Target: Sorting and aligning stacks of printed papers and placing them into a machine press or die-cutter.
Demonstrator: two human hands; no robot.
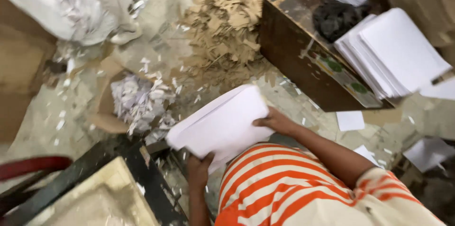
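Paper [222, 124] in a thick white stack sits between both hands above the littered floor [71, 112], the left hand [199, 169] clamped on its near edge and the right hand [275, 121] closed on its right side. It bows in the middle, so it looks floppy, fairly heavy and apt to slide sheet on sheet. Holding opposite edges with support underneath seems best.
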